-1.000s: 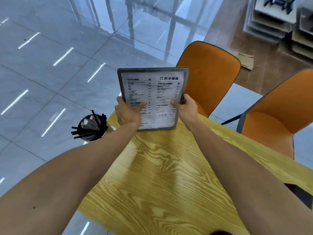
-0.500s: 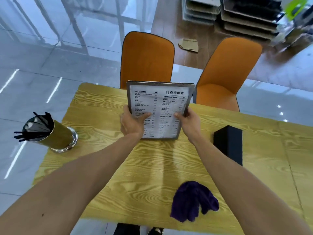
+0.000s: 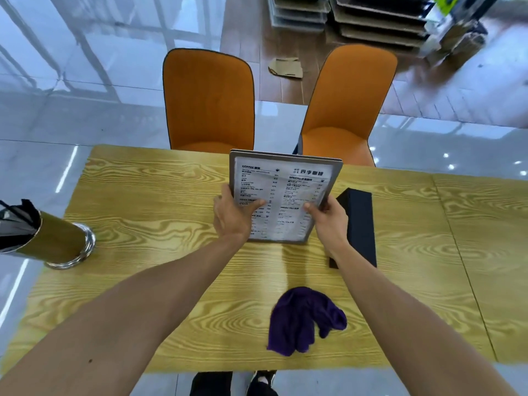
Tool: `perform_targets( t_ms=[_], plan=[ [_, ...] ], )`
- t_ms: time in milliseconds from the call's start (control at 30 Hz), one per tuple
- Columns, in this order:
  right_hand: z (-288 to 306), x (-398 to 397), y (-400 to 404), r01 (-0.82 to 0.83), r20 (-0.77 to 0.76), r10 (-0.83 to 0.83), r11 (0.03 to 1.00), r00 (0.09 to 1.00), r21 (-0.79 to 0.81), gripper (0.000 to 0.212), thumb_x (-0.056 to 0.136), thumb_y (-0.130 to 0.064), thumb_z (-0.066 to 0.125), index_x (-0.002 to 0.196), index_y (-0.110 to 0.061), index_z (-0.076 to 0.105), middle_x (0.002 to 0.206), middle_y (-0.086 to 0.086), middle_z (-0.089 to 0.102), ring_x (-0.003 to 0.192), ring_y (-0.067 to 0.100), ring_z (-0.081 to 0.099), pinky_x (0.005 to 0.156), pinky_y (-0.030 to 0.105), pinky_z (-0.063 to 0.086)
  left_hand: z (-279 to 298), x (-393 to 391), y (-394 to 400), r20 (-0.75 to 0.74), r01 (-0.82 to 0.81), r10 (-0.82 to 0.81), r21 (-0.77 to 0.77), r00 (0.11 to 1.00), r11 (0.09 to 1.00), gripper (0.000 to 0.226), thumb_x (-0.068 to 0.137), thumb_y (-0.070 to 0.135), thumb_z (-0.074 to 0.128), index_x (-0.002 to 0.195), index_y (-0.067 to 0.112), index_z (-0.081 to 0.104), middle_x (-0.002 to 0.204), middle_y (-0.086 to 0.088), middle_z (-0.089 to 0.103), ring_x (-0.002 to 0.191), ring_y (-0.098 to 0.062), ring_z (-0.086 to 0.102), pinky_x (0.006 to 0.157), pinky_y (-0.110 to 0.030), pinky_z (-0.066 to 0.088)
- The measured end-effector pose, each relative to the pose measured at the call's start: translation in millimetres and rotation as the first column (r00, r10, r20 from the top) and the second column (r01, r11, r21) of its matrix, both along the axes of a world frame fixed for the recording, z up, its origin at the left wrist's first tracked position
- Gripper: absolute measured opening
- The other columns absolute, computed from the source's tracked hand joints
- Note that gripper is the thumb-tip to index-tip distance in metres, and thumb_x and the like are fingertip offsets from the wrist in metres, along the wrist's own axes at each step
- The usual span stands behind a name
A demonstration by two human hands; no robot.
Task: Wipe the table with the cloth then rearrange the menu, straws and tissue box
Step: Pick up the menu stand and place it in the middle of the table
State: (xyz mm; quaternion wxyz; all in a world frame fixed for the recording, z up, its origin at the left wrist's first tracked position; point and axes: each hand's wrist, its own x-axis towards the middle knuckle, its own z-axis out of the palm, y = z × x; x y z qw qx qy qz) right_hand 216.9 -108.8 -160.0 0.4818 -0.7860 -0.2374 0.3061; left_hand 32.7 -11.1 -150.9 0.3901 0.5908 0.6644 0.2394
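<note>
My left hand [image 3: 233, 217] grips the left edge of the menu [image 3: 281, 195], thumb pressed across the printed face and the other fingers wrapped behind; my right hand [image 3: 328, 221] pinches the right edge the same way, thumb on the front. I hold the menu between both hands, lifted off the bench [image 3: 160, 224] and tilted toward me, over the middle of the far half. Just right of my right hand, a black tissue box [image 3: 360, 224] lies on the bench, partly hidden behind my wrist. Nearer me, between my 2 forearms and closer to the right one, the purple cloth [image 3: 304, 320] sits crumpled on the wood. At the far left edge of the bench stands a gold cup on a shiny base [image 3: 61, 242], with black straws [image 3: 15, 224] sticking out of its top, partly cut off by the frame. Beyond the far edge, 2 orange chairs [image 3: 210, 98] face the bench. My shoes [image 3: 261, 381] show under the near edge.
</note>
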Motion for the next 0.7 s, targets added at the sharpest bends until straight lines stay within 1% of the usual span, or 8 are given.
perform_targets(
  t_ms=[133,267,333,400,567,633,700],
  plan=[
    [-5.0,9.1,-9.6,0.044,0.019,-0.044,0.999,0.999,-0.021,0.024,0.09,-0.023,0.076,0.111,-0.018,0.067,0.107,-0.005,0.072,0.1,0.013,0.068,0.086,0.038,0.059,-4.1,10.4,-4.1,-0.012,0.054,-0.053,0.029,0.998,0.998,0.075,0.061,0.06,0.085,0.11,0.019,0.046,0.099,-0.004,0.055,0.093,-0.028,0.057,0.068,-0.04,0.048],
    [-4.5,15.7,-13.9,0.049,0.044,-0.048,0.998,0.998,-0.032,0.02,0.09,-0.023,0.076,0.107,-0.02,0.066,0.105,-0.007,0.071,0.098,0.012,0.068,0.083,0.036,0.059,-6.0,16.8,-8.7,-0.038,0.07,-0.069,0.043,0.997,0.997,0.074,0.063,0.061,0.083,0.11,0.017,0.046,0.098,-0.003,0.054,0.093,-0.028,0.058,0.065,-0.037,0.042],
    [-4.5,17.5,-14.2,0.054,0.042,-0.052,0.998,0.998,-0.033,0.021,0.09,-0.023,0.076,0.108,-0.019,0.065,0.105,-0.006,0.071,0.099,0.012,0.068,0.084,0.036,0.059,-6.4,18.6,-11.6,-0.048,0.072,-0.07,0.051,0.996,0.996,0.075,0.064,0.062,0.083,0.111,0.015,0.046,0.101,-0.006,0.057,0.094,-0.029,0.059,0.066,-0.04,0.046],
    [-4.5,17.5,-13.8,0.047,0.039,-0.046,0.998,0.998,-0.036,0.022,0.091,-0.023,0.076,0.109,-0.018,0.065,0.106,-0.006,0.071,0.099,0.012,0.068,0.085,0.037,0.059,-5.3,18.2,-14.1,-0.058,0.076,-0.073,0.045,0.996,0.996,0.077,0.065,0.063,0.082,0.113,0.014,0.046,0.104,-0.01,0.058,0.096,-0.031,0.059,0.07,-0.045,0.051],
    [-6.8,17.5,-12.6,0.036,0.064,-0.032,0.997,0.997,-0.061,0.025,0.091,-0.027,0.075,0.109,-0.016,0.062,0.106,-0.006,0.071,0.099,0.013,0.068,0.086,0.039,0.059,-3.7,17.1,-14.5,-0.087,0.103,-0.1,0.032,0.991,0.994,0.08,0.068,0.061,0.081,0.119,0.012,0.043,0.11,-0.012,0.057,0.102,-0.033,0.059,0.077,-0.051,0.054],
    [-7.0,17.6,-12.5,0.03,0.067,-0.024,0.996,0.997,-0.089,0.029,0.092,-0.029,0.075,0.111,-0.015,0.059,0.108,-0.005,0.07,0.099,0.014,0.068,0.087,0.041,0.059,-2.2,16.7,-15.4,-0.086,0.116,-0.114,0.017,0.99,0.993,0.08,0.068,0.06,0.082,0.118,0.012,0.041,0.111,-0.012,0.056,0.103,-0.033,0.058,0.078,-0.052,0.054],
    [-5.1,16.2,-12.5,0.039,0.069,-0.031,0.991,0.997,-0.125,0.039,0.092,-0.032,0.074,0.118,-0.013,0.054,0.113,-0.001,0.068,0.102,0.017,0.066,0.087,0.042,0.058,-1.5,14.4,-17.0,-0.084,0.138,-0.136,0.009,0.987,0.99,0.079,0.069,0.06,0.081,0.117,0.012,0.041,0.112,-0.012,0.054,0.102,-0.032,0.057,0.077,-0.05,0.054]
  ],
)
